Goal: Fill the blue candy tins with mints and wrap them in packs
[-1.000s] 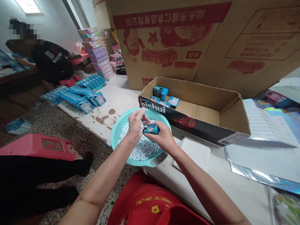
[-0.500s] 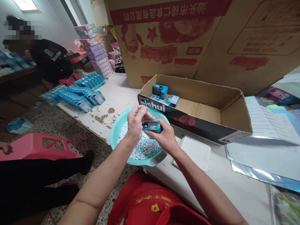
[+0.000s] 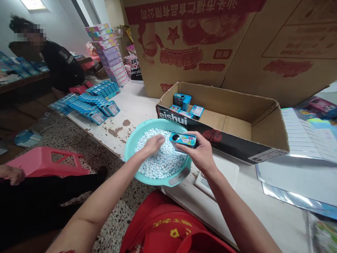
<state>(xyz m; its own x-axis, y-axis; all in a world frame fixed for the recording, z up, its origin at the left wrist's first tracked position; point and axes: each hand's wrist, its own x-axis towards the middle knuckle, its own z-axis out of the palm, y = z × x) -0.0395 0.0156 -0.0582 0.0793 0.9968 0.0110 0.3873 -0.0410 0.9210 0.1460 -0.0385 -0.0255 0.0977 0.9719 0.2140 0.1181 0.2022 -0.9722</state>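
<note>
My right hand (image 3: 201, 151) grips a small blue candy box (image 3: 184, 139) from its right side. Its printed face is turned up, and a round dark opening shows near its left end. Below and to the left of the box stands a turquoise basin (image 3: 129, 149) holding a heap of small pale candies (image 3: 163, 163). My left hand (image 3: 154, 144) is down at the candies, a little left of the box. Blur and the heap obscure its fingertips, so I cannot make out whether they hold any candies.
An open cardboard carton (image 3: 263, 121) with several blue boxes (image 3: 197, 111) stands behind the basin. A white scale (image 3: 229, 172) lies partly under my right forearm. Rows of blue boxes (image 3: 97, 114) and a tall stack of boxes (image 3: 113, 58) occupy the left. Co-workers are beside a pink stool (image 3: 39, 161).
My left hand has dropped from beside the box's opening down to the candies. My right hand has shifted slightly right with the candy box, moving away from the left hand.
</note>
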